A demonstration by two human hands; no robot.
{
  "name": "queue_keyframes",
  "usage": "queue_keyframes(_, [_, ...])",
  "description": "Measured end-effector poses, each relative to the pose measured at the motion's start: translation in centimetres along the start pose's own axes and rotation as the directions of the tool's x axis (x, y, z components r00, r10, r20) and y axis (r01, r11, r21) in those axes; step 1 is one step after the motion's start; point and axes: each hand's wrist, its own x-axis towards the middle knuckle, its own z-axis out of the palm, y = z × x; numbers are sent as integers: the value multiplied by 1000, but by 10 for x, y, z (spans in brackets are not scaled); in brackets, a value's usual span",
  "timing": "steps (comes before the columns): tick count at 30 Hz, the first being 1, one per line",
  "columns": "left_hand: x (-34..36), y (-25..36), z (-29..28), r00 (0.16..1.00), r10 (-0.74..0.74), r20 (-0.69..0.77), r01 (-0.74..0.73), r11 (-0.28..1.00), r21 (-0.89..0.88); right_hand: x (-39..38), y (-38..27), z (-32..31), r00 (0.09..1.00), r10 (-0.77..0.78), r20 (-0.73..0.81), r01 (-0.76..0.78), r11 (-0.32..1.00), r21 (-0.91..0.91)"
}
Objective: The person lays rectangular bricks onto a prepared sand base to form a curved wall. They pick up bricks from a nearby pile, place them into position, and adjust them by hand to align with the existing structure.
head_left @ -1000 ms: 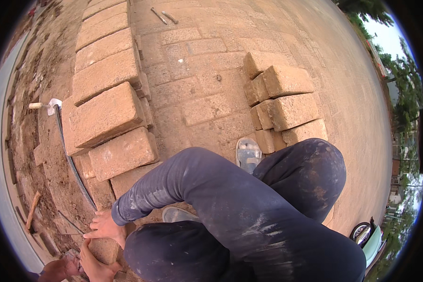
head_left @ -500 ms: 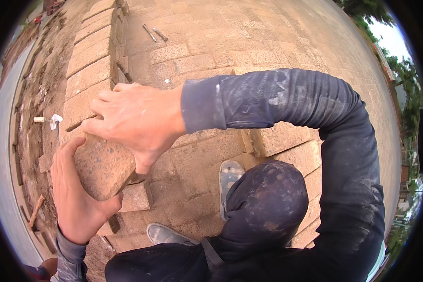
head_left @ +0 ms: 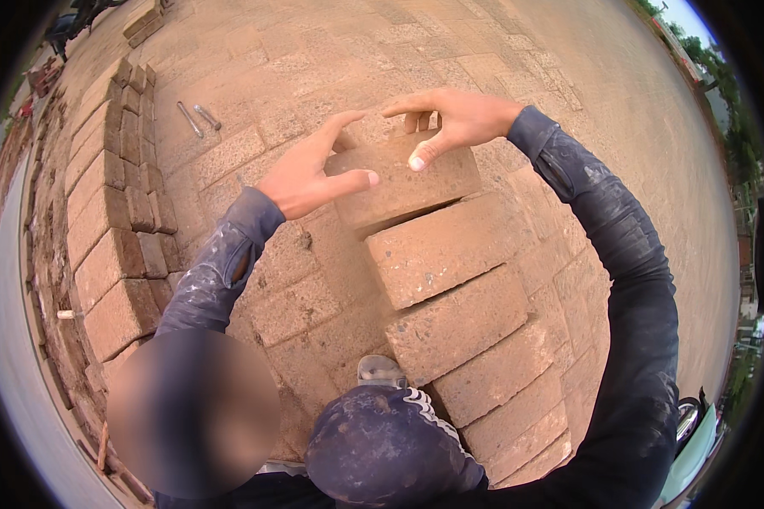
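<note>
A brown, speckled paving block (head_left: 416, 182) lies at the far end of a row of similar blocks, slightly tilted against its neighbour. My left hand (head_left: 318, 165) is at the block's left end, with its thumb on the near top surface and its fingers over the far side. At the block's far edge, my right hand (head_left: 467, 119) has its thumb pressed on the top and its fingers bent down behind. A dark gap separates this block from the second block (head_left: 441, 246). The undersides of the blocks are hidden.
Along the left runs a stacked wall of blocks (head_left: 102, 216). Two metal chisel-like rods (head_left: 199, 119) lie on the paved ground beyond it. More blocks (head_left: 467, 360) continue the row towards my knee, beside my shoe (head_left: 380, 371). Another small stack (head_left: 144, 23) stands far left.
Both hands have moved right, from a block at the left stack to the block at the row's far end. My view has turned to the right, showing more of that row.
</note>
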Motion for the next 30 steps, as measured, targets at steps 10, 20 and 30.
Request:
queue_keyframes(10, [0,-100,160,733,-674,-95,234,380,-895,8,119,80,868,463,-181,-43,432,901])
queue_keyframes(20, [4,-42,156,701,-694,-164,-48,184,-982,-1,118,107,973,190,-133,103,160,982])
queue_keyframes(30, [5,-51,163,699,-633,-333,153,587,-795,-3,113,100,965,258,-43,18,100,995])
